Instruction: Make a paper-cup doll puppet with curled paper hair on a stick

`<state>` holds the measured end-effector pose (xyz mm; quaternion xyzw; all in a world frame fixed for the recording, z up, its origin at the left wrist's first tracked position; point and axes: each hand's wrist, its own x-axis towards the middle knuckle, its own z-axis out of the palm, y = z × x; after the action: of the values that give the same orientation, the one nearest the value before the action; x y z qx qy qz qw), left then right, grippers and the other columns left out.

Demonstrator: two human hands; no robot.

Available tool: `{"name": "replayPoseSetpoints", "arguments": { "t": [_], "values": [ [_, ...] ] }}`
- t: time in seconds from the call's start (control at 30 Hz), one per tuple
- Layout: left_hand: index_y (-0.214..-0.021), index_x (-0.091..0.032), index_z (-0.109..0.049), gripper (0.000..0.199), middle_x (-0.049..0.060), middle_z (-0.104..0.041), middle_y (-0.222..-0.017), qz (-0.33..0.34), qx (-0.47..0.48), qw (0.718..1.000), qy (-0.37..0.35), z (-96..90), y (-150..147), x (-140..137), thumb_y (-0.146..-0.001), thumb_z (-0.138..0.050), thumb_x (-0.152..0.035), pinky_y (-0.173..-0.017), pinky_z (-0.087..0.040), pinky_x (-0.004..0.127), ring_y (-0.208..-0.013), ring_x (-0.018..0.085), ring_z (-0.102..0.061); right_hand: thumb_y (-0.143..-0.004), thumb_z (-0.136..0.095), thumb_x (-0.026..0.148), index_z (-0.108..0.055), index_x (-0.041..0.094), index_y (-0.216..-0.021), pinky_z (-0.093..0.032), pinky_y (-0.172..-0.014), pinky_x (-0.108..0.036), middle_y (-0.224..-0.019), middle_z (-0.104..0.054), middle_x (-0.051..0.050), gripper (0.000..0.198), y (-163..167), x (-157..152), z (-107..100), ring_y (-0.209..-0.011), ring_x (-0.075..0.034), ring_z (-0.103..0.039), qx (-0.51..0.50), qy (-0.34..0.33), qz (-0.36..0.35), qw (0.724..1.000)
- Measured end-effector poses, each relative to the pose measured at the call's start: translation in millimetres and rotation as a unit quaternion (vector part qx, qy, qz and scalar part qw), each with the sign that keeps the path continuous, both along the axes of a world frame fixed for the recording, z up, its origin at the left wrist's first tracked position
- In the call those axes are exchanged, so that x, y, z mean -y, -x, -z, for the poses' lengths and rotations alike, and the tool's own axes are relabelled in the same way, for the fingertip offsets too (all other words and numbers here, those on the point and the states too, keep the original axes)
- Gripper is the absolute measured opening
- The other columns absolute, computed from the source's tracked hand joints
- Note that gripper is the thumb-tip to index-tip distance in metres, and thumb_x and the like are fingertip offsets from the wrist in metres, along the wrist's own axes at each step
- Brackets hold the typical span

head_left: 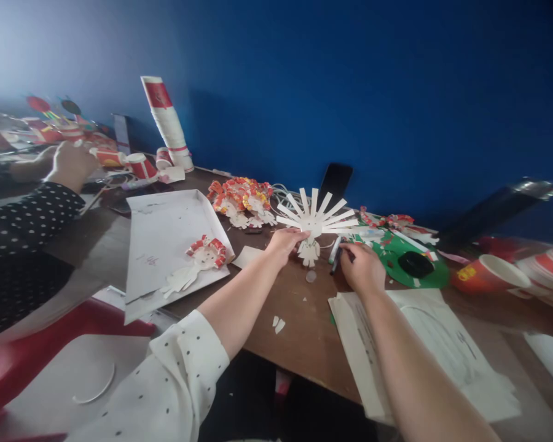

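Note:
My left hand (pixel 286 243) pinches a white paper cut-out figure (pixel 309 253) by its edge, above the brown table. Long paper strips fan out from the figure's head, and faint drawn marks show on its face and body. My right hand (pixel 363 267) is closed just right of the figure, its fingertips on a dark pen (pixel 335 264). Beside that pen lies a whitish marker (pixel 334 250). Below the figure sits a small clear round disc (pixel 310 277). Another paper figure (pixel 206 253) with curled red-patterned strips rests on a white box lid (pixel 166 215) at left.
A pile of red-curled paper figures (pixel 244 199) lies at the back. A phone (pixel 336 179) leans against the blue wall. To the right are a green disc (pixel 415 245), paper cups (pixel 491 273) and stacked sheets (pixel 437 344). A co-worker's hands (pixel 71 161) are at left near more cups.

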<state>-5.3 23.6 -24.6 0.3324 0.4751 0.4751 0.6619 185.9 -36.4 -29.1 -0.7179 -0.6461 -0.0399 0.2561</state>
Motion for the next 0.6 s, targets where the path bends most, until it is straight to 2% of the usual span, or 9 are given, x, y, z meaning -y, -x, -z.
{"name": "replayPoseSetpoints", "arguments": {
  "t": [0.1, 0.27, 0.6],
  "values": [
    [-0.064, -0.015, -0.059, 0.033, -0.004, -0.053, -0.052, 0.006, -0.006, 1.0, -0.011, 1.4, -0.9, 1.0, -0.054, -0.088, -0.027, -0.045, -0.028, 0.021, -0.044, 0.005, -0.04, -0.086, -0.05, 0.027, -0.076, 0.021, -0.105, -0.047, -0.086, -0.036, -0.103, -0.07, -0.011, 0.033, -2.8, -2.3, 6.3, -0.098, -0.026, -0.062, -0.012, -0.04, 0.001, 0.999],
    [-0.06, -0.016, -0.056, 0.035, -0.007, -0.046, -0.047, 0.02, -0.014, 0.999, -0.023, 1.1, -2.5, 3.7, -0.055, -0.087, -0.032, -0.044, -0.022, 0.022, -0.041, 0.004, -0.033, -0.084, -0.052, 0.029, -0.077, 0.022, -0.1, -0.048, -0.083, -0.037, -0.098, -0.071, -0.01, 0.031, -6.6, -4.5, 13.0, -0.093, -0.025, -0.063, -0.044, -0.065, 0.01, 0.997],
    [-0.066, -0.013, -0.064, 0.036, -0.005, -0.052, -0.052, -0.012, -0.002, 0.998, -0.056, 3.8, -2.9, 1.9, -0.052, -0.085, -0.038, -0.046, -0.025, 0.022, -0.044, 0.005, -0.038, -0.088, -0.051, 0.031, -0.073, 0.018, -0.104, -0.049, -0.078, -0.032, -0.094, -0.072, -0.01, 0.03, -2.3, -1.1, 11.0, -0.081, -0.02, -0.064, -0.101, -0.175, -0.011, 0.979]
  ]
}}
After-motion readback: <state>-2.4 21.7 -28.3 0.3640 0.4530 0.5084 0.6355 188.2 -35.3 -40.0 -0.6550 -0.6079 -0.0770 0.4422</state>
